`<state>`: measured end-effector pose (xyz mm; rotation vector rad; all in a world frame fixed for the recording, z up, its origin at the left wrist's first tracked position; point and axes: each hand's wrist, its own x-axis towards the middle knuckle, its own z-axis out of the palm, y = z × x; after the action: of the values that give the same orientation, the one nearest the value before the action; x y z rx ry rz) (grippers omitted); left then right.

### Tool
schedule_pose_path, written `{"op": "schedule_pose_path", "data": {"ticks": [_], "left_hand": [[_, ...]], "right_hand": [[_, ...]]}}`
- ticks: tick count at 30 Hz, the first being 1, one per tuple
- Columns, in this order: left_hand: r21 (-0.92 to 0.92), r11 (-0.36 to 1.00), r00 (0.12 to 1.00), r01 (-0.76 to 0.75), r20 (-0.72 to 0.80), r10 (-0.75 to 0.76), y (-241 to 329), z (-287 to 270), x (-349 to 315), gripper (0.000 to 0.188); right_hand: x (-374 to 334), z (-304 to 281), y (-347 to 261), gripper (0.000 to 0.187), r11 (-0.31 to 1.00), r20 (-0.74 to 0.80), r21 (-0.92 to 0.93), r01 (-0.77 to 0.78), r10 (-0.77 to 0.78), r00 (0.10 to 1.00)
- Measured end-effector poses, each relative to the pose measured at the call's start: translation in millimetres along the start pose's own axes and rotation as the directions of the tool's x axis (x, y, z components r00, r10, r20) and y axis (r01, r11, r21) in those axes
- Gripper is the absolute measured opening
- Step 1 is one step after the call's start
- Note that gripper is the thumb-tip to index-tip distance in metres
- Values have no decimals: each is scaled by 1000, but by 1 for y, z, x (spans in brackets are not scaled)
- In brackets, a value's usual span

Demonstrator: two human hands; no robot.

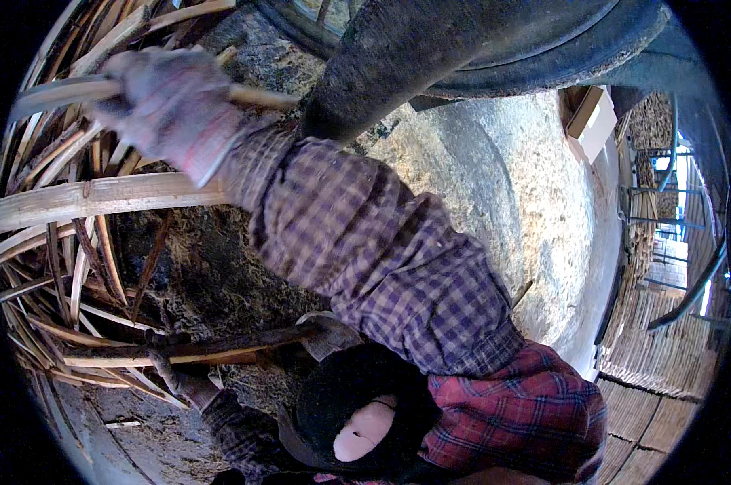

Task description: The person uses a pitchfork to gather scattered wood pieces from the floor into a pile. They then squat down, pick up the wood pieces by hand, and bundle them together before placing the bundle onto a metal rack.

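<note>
My right arm, in a purple-checked sleeve, reaches from the lower right to the far left. My right hand [167, 101], in a pale work glove and smeared by motion, is closed around a long wood strip [58, 95]. A broad, flat wood strip [107, 196] passes just below that wrist. Lower left, in shadow, my left hand [170, 360] has dark fingers around a dark-edged wood strip [244, 346]. A tangle of loose wood strips [82, 283] lies about both hands. Between my arms is a black rounded form [357, 404] with a pink patch; its kind is unclear.
A thick dark tube [406, 48] slants down close beside my right wrist, in front of a large black-rimmed round part [576, 56]. Pale dust covers the surface [479, 170] to the right. Beyond are a cardboard box [593, 121] and stacked wood pieces [657, 347].
</note>
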<state>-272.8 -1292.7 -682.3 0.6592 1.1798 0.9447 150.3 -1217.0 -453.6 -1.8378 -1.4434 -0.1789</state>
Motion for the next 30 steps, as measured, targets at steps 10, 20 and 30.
{"op": "schedule_pose_path", "data": {"ticks": [10, 20, 30], "left_hand": [[-86, 995, 987, -45, -160, 31, 17, 77, -39, 46], [-64, 994, 979, -92, -186, 79, 26, 63, -47, 54], [-83, 992, 978, -98, -194, 81, 28, 50, -47, 56]], "right_hand": [[-76, 21, 21, 76, 972, 354, -66, -227, 236, 905], [-149, 73, 25, 61, 964, 948, 36, -264, 50, 314], [-248, 26, 44, 38, 629, 991, 113, -769, -18, 131]]}}
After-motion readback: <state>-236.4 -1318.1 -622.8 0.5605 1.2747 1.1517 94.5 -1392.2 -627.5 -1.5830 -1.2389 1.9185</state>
